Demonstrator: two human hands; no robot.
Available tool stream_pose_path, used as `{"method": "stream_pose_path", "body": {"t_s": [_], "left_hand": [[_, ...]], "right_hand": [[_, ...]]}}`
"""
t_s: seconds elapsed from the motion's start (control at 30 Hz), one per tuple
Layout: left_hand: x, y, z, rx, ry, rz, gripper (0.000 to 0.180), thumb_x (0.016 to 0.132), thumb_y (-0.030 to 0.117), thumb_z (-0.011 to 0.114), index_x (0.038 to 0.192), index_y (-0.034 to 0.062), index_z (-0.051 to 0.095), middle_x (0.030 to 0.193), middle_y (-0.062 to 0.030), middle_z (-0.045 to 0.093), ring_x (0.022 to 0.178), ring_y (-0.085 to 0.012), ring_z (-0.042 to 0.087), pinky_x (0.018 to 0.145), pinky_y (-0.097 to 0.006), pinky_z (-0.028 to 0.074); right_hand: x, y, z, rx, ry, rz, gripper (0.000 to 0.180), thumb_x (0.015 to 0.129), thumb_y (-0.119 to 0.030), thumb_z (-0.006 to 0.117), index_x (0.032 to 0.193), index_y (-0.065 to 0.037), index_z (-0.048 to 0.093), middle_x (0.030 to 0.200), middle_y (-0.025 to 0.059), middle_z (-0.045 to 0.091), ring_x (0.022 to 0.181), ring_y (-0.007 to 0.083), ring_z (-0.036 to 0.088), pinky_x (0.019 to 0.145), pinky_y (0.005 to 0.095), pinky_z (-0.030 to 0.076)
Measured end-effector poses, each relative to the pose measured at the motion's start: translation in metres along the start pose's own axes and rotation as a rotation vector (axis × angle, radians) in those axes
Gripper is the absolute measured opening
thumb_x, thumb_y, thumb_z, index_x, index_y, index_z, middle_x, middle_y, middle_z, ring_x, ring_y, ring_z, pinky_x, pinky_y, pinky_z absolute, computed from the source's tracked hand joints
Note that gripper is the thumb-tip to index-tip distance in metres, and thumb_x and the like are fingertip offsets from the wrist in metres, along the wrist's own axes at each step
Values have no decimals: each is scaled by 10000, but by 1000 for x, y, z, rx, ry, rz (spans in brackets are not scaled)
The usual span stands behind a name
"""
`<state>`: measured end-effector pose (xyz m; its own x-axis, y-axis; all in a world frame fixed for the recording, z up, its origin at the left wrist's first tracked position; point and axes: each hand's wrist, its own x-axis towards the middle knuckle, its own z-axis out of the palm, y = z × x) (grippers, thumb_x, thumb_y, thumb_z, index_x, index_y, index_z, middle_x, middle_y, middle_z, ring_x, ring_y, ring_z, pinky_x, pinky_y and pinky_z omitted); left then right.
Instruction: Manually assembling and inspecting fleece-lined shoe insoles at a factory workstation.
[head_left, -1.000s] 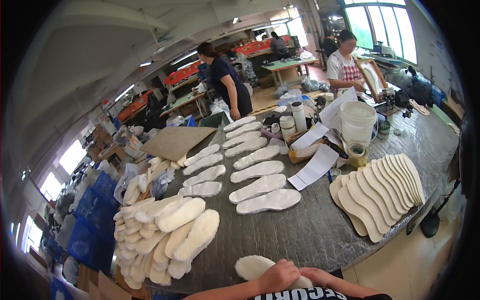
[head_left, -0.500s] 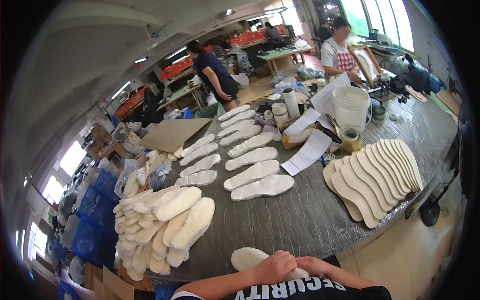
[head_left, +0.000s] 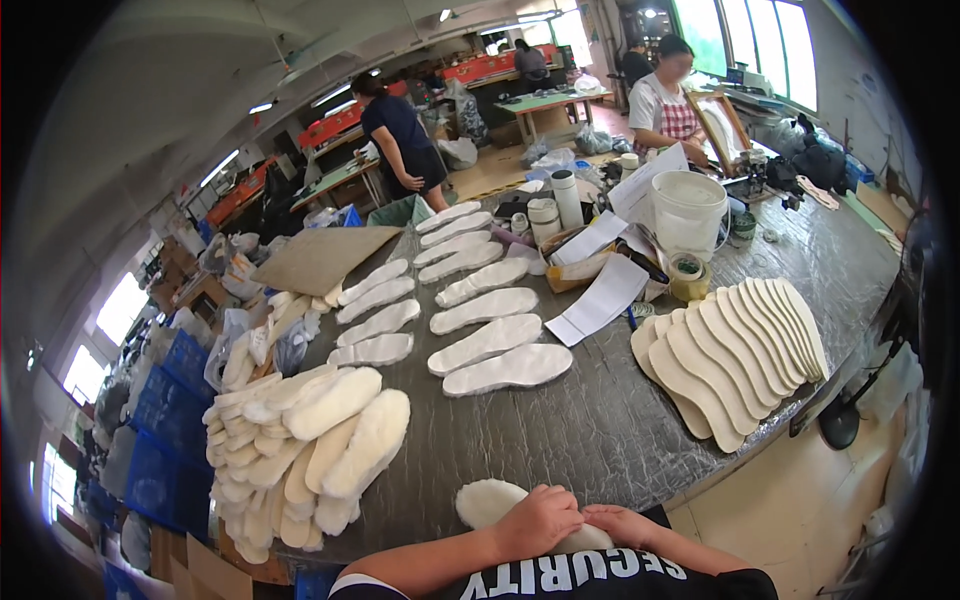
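Note:
A fluffy white insole lies at the table's near edge, close to my body. My left hand is closed over its middle, with bent fingers gripping the edge. Beside it, my right hand pinches the same insole's edge, its fingertips close to those of the left. My hands cover part of the insole. A heap of fleecy cream insoles rises to the left. Ahead, silvery-white insoles lie flat in rows. Fanned out at the right is a stack of cream insoles.
Behind the rows stand a white bucket, a glue jar, a white bottle and some paper sheets. A brown board lies at the far left. One person sits across the table; another stands beyond it.
The view has shifted slightly, moving the table's contents left in the picture. My hands stay on the insole, with the right hand's fingers drawn more into a pinch.

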<state>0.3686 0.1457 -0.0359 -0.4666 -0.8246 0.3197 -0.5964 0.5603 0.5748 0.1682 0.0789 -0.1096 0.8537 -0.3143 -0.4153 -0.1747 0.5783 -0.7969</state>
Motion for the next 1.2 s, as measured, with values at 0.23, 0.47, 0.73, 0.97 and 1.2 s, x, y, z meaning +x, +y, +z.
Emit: {"method": "stream_pose_path", "body": {"t_s": [0.23,0.47,0.73,0.97,1.2], "left_hand": [[-11,8,7,144,-13,54,33,797,121,603,801,93,618,817,-39,547,821,-225,532,749,-365,386],[5,10,-4,186,-99,67,90,775,112,582,841,55,559,864,-94,548,823,-278,520,749,-413,386],[-1,0,0,160,-62,92,110,750,109,596,842,65,555,907,-79,539,841,-262,523,797,-399,418],[-1,3,5,103,157,-58,227,700,-5,657,879,35,523,938,-108,540,858,-301,539,734,-419,464],[6,1,9,129,216,-134,239,725,-35,635,909,49,507,972,-100,588,813,-283,582,765,-425,429]], "right_hand": [[-10,5,13,64,29,42,253,1030,-274,429,1019,-100,612,899,-20,592,810,73,548,733,230,457],[-7,-14,15,198,-27,68,166,1008,-222,508,1003,-97,618,926,-2,609,847,75,576,710,264,490],[-3,-16,10,45,-110,40,242,1028,-291,478,962,-84,586,839,-7,569,772,79,553,672,282,479],[-35,-45,13,-317,-81,-495,320,939,-325,623,1049,-39,530,893,149,648,833,256,660,685,400,486],[-34,-52,7,-692,42,-273,214,850,-65,622,957,-37,439,707,213,598,727,440,603,612,490,449]]}}
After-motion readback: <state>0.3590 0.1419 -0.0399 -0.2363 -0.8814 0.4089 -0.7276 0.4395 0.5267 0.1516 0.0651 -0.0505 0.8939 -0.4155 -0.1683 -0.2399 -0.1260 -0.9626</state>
